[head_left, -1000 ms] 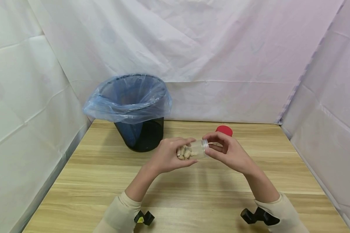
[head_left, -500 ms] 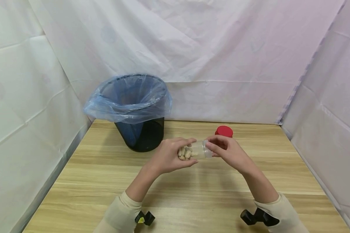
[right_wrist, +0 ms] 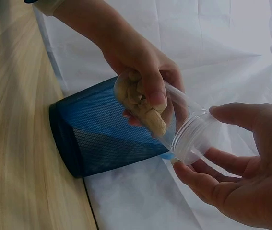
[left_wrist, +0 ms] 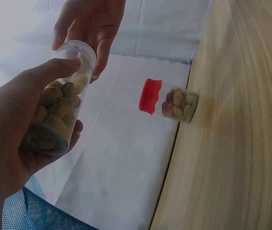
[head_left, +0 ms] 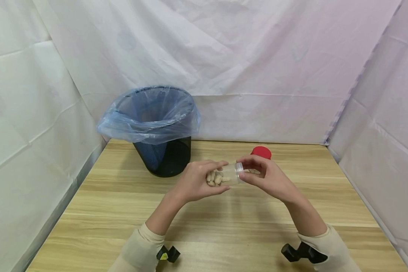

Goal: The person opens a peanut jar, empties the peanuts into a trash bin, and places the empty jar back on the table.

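Observation:
My left hand point(head_left: 198, 180) grips a clear plastic jar point(head_left: 230, 173) around its body, with the jar lying on its side above the table. Several peanuts in the shell point(right_wrist: 143, 103) are gathered at its base end. At the other end is a clear screw lid point(right_wrist: 198, 136). Thumb and fingertips of my right hand point(head_left: 266, 177) pinch the edge of this lid from opposite sides, as the right wrist view shows. Behind the right hand stands a second clear jar point(left_wrist: 187, 106) holding peanuts, topped by a red lid point(head_left: 261, 152); in the head view its body is mostly hidden.
A black mesh waste bin point(head_left: 176, 156) lined with a blue plastic bag point(head_left: 146, 130) stands at the back left of the wooden table point(head_left: 224, 234). White cloth point(head_left: 244, 56) hangs behind and on both sides.
The right thumb and fingers shift forward over the lid half a second ago, then come back to about their earlier place, in a twisting motion. The left hand and jar stay almost still.

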Available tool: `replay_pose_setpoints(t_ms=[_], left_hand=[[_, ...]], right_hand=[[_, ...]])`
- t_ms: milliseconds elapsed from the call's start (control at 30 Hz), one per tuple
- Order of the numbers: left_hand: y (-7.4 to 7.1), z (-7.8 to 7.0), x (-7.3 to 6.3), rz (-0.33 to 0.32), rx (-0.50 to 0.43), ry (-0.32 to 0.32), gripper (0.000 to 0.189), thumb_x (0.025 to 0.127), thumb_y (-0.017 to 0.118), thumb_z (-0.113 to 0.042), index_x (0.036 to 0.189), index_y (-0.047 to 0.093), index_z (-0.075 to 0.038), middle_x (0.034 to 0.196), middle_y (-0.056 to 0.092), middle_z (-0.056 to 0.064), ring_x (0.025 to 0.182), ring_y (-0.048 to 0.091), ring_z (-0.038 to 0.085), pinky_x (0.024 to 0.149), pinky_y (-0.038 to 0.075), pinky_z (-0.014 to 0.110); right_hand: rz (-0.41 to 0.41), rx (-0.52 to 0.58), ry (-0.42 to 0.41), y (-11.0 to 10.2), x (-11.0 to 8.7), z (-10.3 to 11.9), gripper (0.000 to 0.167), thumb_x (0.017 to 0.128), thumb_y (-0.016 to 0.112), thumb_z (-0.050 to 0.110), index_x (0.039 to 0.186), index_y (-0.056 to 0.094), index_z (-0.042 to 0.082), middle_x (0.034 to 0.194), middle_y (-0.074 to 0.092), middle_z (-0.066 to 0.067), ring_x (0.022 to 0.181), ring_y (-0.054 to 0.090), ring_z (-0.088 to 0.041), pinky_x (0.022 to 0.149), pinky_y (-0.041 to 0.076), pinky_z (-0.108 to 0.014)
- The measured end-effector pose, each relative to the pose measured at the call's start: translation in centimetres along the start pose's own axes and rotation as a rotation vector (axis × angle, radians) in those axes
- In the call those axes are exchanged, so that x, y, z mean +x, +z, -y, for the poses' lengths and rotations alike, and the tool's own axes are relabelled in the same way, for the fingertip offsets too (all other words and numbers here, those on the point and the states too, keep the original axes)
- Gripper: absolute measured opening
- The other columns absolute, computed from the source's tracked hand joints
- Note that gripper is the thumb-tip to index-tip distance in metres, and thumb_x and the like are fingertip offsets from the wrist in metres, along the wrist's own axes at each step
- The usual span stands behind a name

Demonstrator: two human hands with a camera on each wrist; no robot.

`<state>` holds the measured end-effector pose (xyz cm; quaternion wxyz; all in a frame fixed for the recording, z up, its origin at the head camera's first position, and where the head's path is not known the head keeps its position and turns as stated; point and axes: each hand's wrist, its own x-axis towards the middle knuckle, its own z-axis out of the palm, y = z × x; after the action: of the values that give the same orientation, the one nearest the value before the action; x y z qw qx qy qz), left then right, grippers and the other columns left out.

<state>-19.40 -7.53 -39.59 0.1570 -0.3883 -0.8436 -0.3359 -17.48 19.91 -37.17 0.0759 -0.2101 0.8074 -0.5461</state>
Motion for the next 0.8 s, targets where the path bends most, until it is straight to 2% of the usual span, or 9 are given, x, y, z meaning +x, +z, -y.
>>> replay_pose_setpoints(t_ms=[133,233,367,533,667,800], left_hand=[[0.02,0.01,-0.03,0.004,-0.008,-0.009,0.061,0.082,0.096,-0.040,0.135,0.077,-0.017,0.116,0.082,-0.001,0.093,0.075,0.009,0.078,0.060,0.027],[0.05,0.00,-0.01,0.003,-0.009,-0.012,0.062,0.081,0.096,-0.040,0.135,0.077,-0.017,0.117,0.082,-0.001,0.094,0.075,0.010,0.078,0.061,0.027],[0.11,-0.05,0.00,0.006,0.001,-0.003,0.061,0.082,0.096,-0.040,0.135,0.077,-0.017,0.117,0.082,-0.001,0.094,0.076,0.011,0.079,0.061,0.026],[0.23,-0.05,-0.02,0.013,0.017,0.008,0.061,0.083,0.095,-0.040,0.136,0.076,-0.017,0.113,0.082,-0.001,0.090,0.073,0.010,0.076,0.060,0.025],[0.26,-0.08,-0.02,0.014,0.019,0.012,0.060,0.083,0.094,-0.040,0.136,0.076,-0.017,0.111,0.082,0.001,0.088,0.073,0.010,0.074,0.059,0.025],[0.21,-0.12,-0.03,0.012,0.020,0.012,0.061,0.083,0.095,-0.040,0.136,0.076,-0.018,0.112,0.082,0.001,0.090,0.073,0.010,0.075,0.060,0.025]], right_hand=[[0.018,0.042,-0.024,0.05,-0.04,-0.01,0.042,0.102,0.075,0.015,0.142,0.063,0.008,0.137,0.065,-0.012,0.130,0.064,-0.035,0.095,0.062,-0.029],[0.007,0.013,-0.019,0.02,-0.01,0.01,0.042,0.104,0.074,0.017,0.143,0.062,0.009,0.139,0.064,-0.011,0.131,0.063,-0.033,0.096,0.061,-0.029],[-0.035,-0.042,0.047,-0.05,-0.01,0.16,0.043,0.107,0.070,0.028,0.144,0.063,0.008,0.140,0.066,-0.011,0.124,0.068,-0.029,0.098,0.060,-0.028],[-0.053,-0.025,0.136,-0.05,0.06,0.30,0.045,0.108,0.068,0.035,0.140,0.065,0.003,0.134,0.068,-0.017,0.112,0.073,-0.027,0.092,0.064,-0.032],[-0.050,-0.028,0.149,-0.01,0.10,0.29,0.046,0.107,0.070,0.034,0.137,0.066,0.001,0.129,0.070,-0.019,0.107,0.073,-0.027,0.090,0.065,-0.036],[-0.044,-0.041,0.140,-0.03,0.09,0.24,0.045,0.105,0.074,0.032,0.138,0.066,0.002,0.127,0.072,-0.016,0.107,0.075,-0.026,0.091,0.064,-0.035]])
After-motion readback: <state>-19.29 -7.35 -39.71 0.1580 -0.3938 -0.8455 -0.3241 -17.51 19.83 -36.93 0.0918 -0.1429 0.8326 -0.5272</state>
